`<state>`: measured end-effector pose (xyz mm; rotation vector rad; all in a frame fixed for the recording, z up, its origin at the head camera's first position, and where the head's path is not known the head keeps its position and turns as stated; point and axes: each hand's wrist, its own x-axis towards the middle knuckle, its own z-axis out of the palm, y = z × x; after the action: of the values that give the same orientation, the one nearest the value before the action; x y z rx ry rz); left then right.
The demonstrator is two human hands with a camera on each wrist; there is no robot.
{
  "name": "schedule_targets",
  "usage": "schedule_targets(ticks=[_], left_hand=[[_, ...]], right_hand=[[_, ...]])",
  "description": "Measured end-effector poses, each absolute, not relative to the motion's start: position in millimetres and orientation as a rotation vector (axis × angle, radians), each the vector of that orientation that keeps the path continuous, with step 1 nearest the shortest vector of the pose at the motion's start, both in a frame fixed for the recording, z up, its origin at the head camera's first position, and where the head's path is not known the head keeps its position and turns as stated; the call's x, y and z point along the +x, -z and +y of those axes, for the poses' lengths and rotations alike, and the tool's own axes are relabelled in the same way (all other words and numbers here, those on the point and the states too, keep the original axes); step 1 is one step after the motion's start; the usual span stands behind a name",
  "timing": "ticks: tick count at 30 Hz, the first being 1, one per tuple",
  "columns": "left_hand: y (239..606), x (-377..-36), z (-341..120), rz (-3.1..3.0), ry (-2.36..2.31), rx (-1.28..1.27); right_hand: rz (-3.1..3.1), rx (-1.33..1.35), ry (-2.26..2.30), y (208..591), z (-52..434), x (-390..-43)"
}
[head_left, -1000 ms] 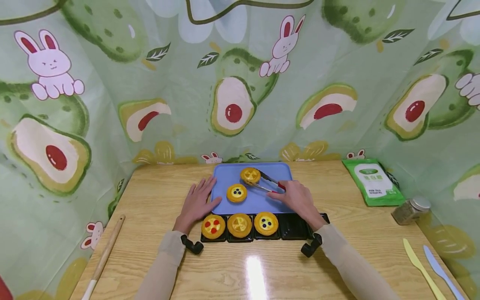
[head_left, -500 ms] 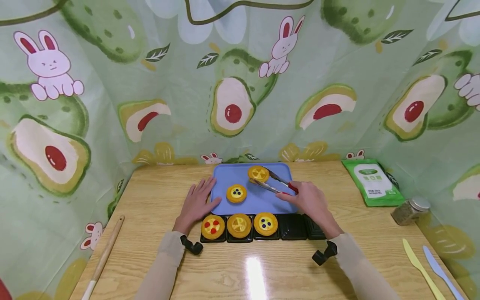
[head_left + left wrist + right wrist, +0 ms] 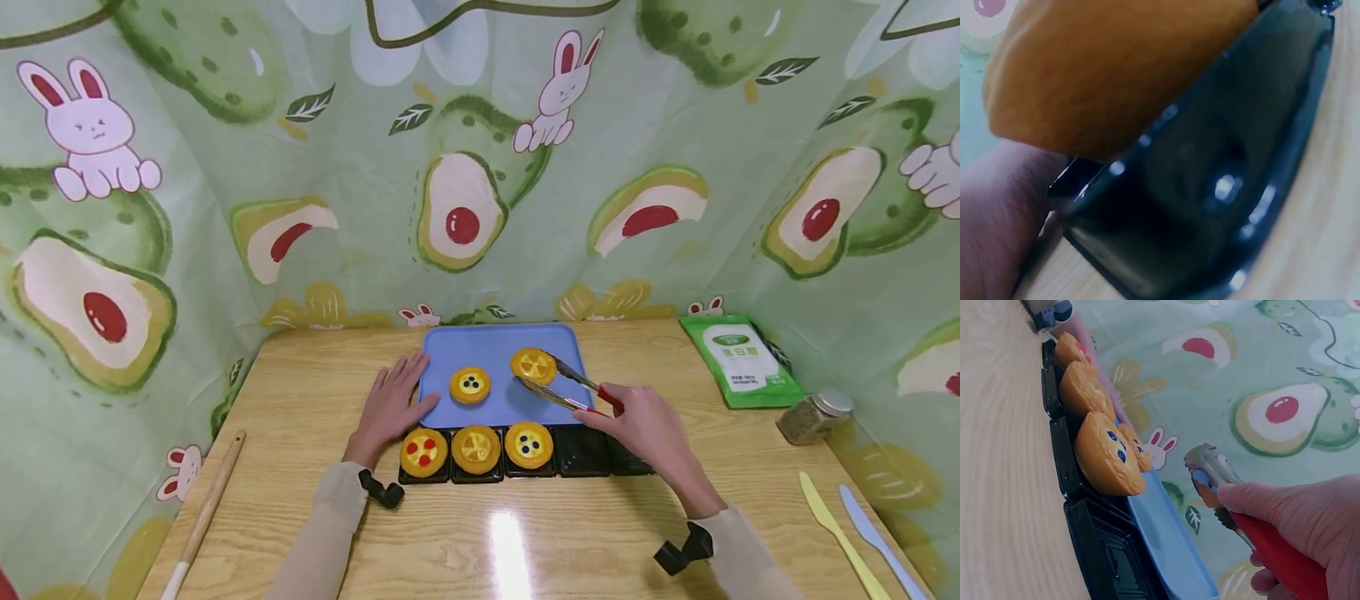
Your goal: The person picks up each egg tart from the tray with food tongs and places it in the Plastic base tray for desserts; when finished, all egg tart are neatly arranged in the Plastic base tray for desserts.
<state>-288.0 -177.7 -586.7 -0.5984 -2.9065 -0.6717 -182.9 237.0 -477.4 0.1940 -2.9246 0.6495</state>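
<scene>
Our left hand point(image 3: 387, 406) lies flat, fingers spread & straight, palm down. Our right hand point(image 3: 651, 424) is out fwd, fingers curled in a grip; both forearms sleeved.

Some printed characters are seen on the green packet point(image 3: 740, 361). They are too small to be read.

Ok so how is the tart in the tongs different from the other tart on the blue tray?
The tart in the tongs has a yellow, segmented topping; the other tart has dark blue dots. The first is gripped by the tongs in the right hand; the other lies free, nearer the left hand. Both are round with golden crusts.
</scene>
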Motion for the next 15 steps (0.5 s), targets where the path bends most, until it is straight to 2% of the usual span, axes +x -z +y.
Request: schedule_targets(ticks=[15], left_hand=[[587,-289,-178,-2.911,0.67,-0.601]], right_hand=[[-2.94,0.094,-0.652,471,250,-147]])
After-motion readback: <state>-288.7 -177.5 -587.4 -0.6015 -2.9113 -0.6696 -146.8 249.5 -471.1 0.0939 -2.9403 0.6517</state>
